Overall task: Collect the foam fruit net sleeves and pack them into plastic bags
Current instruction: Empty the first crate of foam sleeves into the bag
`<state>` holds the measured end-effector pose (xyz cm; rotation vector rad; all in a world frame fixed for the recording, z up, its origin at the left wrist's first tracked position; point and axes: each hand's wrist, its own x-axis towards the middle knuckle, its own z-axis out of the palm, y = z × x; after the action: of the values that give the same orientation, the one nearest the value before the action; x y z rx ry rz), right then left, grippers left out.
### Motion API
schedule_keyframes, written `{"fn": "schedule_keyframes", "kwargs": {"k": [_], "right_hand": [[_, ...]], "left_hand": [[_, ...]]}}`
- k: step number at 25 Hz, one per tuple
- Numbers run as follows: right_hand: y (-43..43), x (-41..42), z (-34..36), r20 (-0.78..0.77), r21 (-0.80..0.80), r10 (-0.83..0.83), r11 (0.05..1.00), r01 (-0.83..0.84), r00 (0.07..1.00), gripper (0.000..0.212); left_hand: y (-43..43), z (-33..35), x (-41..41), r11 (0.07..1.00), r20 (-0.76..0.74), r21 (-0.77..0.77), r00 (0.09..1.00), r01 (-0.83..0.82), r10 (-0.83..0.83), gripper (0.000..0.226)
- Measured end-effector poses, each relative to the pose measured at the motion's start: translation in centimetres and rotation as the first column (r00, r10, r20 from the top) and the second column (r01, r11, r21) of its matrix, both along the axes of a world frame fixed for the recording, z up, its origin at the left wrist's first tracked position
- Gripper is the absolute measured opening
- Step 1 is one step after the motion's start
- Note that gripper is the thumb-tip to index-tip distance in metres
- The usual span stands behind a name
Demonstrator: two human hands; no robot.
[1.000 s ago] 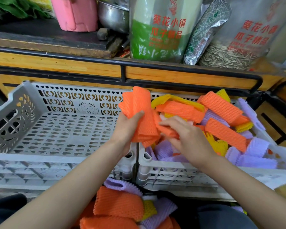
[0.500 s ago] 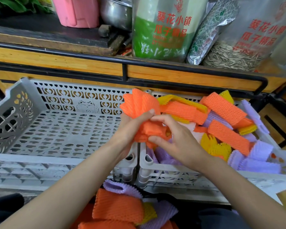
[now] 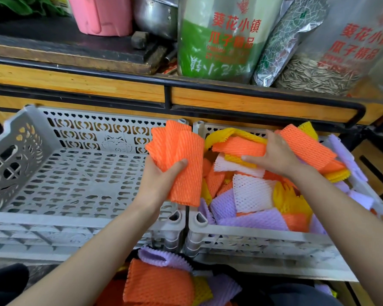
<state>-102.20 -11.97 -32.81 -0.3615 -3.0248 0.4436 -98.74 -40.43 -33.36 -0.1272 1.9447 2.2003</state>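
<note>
1. Right hand (image 3: 274,156) has come off the orange stack since half a second ago, when both hands were joined on it. It now sits over the pile inside the right crate (image 3: 252,238).
2. Left hand (image 3: 161,182) has fingers and thumb curled round the stack of orange sleeves (image 3: 179,160), thumb across the front. The stack is fanned out and held just above the right crate's left rim.
3. Right hand is palm down with fingers straight and spread, resting on an orange sleeve (image 3: 237,146) toward the back of the right crate. No grip that I can see.
4. Loose sleeves (image 3: 252,193) fill the right crate: orange, yellow, white and purple, mixed and overlapping.
5. Left crate (image 3: 53,173) butts against the right crate's left wall, corners touching.
6. More sleeves (image 3: 159,286), orange, purple and yellow, lie lower down in front of the right crate's near-left corner.
7. Behind the right crate is a wooden shelf (image 3: 230,102) with a black rail. It carries seed bags (image 3: 219,40) and a pink jug (image 3: 104,16).
</note>
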Motion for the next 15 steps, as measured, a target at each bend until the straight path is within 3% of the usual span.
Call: {"fn": "schedule_keyframes", "kwargs": {"k": [5,9,15], "right_hand": [[0.8,-0.9,-1.5,0.054,0.139,-0.04,0.99,0.032,0.998,0.083],[0.7,0.1,-0.7,-0.134,0.159,0.009,0.987,0.012,0.991,0.062],[0.6,3.5,1.7,-0.307,0.037,-0.083,0.994,0.099,0.948,0.062]], "left_hand": [[0.0,-0.1,-0.1,1.0,0.007,-0.008,1.0,0.0,0.0,0.067],[0.3,0.1,0.2,1.0,-0.013,-0.028,1.0,0.001,-0.001,0.066],[1.0,1.0,1.5,0.997,-0.055,-0.073,0.998,-0.011,0.007,0.064]]}}
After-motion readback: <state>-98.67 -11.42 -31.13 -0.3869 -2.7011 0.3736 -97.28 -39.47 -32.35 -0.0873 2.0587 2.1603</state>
